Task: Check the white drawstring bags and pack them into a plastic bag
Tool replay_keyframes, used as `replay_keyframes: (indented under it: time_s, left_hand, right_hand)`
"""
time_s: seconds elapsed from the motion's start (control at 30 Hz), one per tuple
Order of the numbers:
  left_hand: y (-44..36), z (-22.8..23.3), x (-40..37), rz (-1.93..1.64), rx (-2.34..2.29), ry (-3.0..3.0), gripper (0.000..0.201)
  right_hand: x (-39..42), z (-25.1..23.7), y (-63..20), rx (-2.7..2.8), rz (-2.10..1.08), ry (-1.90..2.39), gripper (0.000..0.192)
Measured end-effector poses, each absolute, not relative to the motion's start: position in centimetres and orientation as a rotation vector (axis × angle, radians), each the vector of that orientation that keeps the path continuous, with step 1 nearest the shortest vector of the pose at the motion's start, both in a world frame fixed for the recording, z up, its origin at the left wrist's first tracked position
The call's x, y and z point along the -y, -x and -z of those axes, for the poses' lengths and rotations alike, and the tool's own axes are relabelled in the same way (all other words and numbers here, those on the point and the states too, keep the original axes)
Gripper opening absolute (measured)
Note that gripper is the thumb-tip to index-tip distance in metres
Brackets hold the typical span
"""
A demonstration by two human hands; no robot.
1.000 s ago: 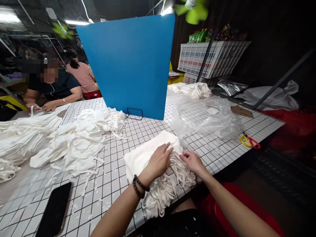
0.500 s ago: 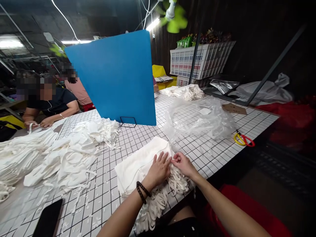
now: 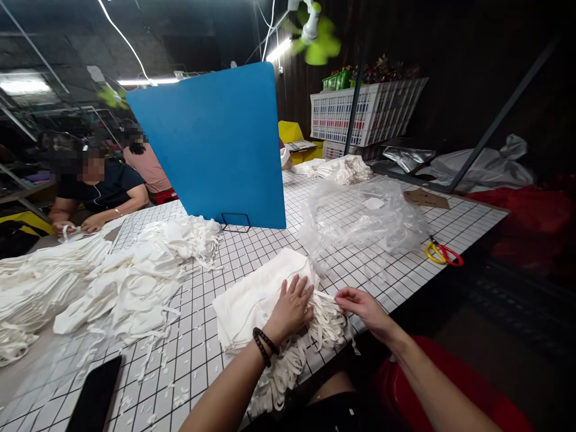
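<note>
A stack of folded white cloth pieces with looped straps lies at the near edge of the gridded table. My left hand presses flat on the stack's right end, fingers spread. My right hand pinches one white strap and holds it stretched sideways from the stack. A dark bead bracelet sits on my left wrist.
Loose white cloth heaps cover the table's left. A black phone lies near left. A blue board stands mid-table, crumpled clear plastic and yellow-red scissors to the right. Two people sit at far left.
My right hand has drawn a strap out to the right, away from my left hand. My left hand stays pressed on the stack. The view shifted slightly.
</note>
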State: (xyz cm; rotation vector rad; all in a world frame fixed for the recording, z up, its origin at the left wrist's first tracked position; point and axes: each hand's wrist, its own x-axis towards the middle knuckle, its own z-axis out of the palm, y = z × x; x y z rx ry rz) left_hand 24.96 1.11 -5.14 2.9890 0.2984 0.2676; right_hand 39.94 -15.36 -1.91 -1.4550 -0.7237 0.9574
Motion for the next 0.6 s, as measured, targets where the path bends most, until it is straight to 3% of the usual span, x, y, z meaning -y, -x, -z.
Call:
replay_keyframes:
  time_s: [0.13,0.3,0.4,0.6]
  left_hand:
    - [-24.9,5.3,-1.0,-0.268,-0.297,-3.001,0.055]
    - [-24.9,5.5,-1.0,-0.268,-0.31,-3.005,0.056]
    - [-24.8,5.6,-0.9,-0.276,-0.311,-2.999,0.056]
    - [-25.0,5.6,-1.1,-0.267,-0.31,-2.944,0.056]
  right_hand:
    - [21.9,-1.3,-40.1,0.68,-0.964,1.541,0.022]
    - [27.0,-3.5,-40.2,0.532,-0.99,1.504,0.032]
    - [27.2,-4.6,-39.7,0.545,-1.007,1.443,0.037]
    - [24.1,-7.4,-38.6,0.8,-0.755,1.735,0.036]
